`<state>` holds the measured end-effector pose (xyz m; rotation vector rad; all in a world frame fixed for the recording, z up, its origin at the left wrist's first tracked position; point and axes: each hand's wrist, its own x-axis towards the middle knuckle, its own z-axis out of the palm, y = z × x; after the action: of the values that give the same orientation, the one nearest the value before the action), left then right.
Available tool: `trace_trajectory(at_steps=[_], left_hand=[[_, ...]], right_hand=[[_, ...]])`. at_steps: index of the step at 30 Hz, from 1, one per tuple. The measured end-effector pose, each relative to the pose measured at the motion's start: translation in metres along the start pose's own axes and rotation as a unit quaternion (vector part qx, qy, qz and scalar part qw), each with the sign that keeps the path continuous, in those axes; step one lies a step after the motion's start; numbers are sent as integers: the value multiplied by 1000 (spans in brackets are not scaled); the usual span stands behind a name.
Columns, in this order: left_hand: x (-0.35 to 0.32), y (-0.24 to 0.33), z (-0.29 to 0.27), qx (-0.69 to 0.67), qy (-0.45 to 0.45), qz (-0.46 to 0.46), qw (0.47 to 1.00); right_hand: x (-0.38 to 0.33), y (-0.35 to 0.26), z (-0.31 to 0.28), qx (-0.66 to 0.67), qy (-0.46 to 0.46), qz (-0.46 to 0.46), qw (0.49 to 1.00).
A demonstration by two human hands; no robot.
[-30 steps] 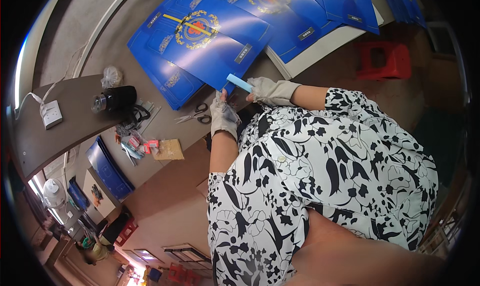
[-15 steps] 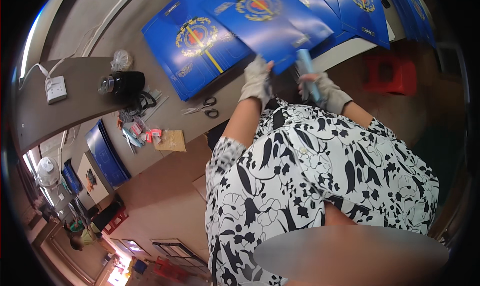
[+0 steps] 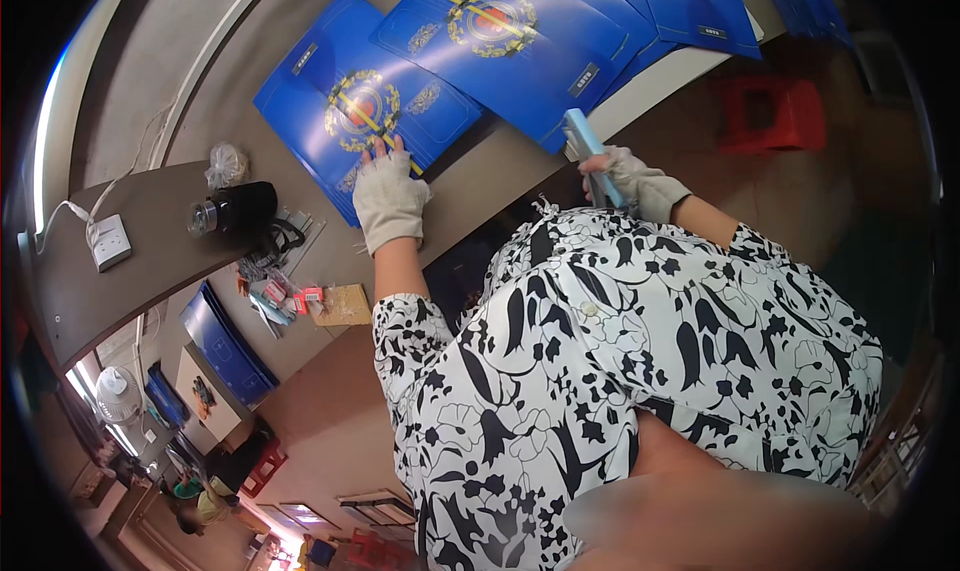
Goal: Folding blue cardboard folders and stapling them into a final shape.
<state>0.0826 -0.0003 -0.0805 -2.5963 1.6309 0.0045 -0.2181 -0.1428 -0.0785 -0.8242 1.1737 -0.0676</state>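
Observation:
My left hand (image 3: 391,201), in a pale fingerless work glove, lies with fingers extended on the near edge of a stack of glossy blue printed sheets (image 3: 318,89). These carry a round gold-and-red emblem and a yellow stripe. In my gloved right hand (image 3: 645,184) is a light blue stapler (image 3: 590,149), held in front of my body by the table's near edge. Its upper end comes close to the corner of another blue sheet pile (image 3: 545,76), which overlaps the first stack. The scissors are mostly hidden behind my left hand.
More blue sheets (image 3: 690,16) fan out at the far right. Left on the table are a dark bottle (image 3: 245,211), a socket block (image 3: 110,241), small red-and-white boxes (image 3: 308,299) and a brown board (image 3: 343,306). A red stool (image 3: 770,116) stands on the floor at right.
My left hand has moved left, from the overlapping pile's corner onto the left stack. My right hand keeps the stapler, now less blurred. The view has shifted slightly.

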Motion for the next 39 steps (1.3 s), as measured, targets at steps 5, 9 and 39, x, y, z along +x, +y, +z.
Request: trace_trajectory(at_steps=[5, 9, 39], left_hand=[[-10, 29, 10, -18, 15, -6, 1000], [-18, 37, 9, -19, 34, -18, 999], [-46, 66, -15, -66, 200, -43, 977]], right_hand=[[27, 3, 23, -2, -116, -158, 981], [61, -20, 54, 2, -161, -174, 972], [99, -4, 38, -359, -25, -265, 894]])
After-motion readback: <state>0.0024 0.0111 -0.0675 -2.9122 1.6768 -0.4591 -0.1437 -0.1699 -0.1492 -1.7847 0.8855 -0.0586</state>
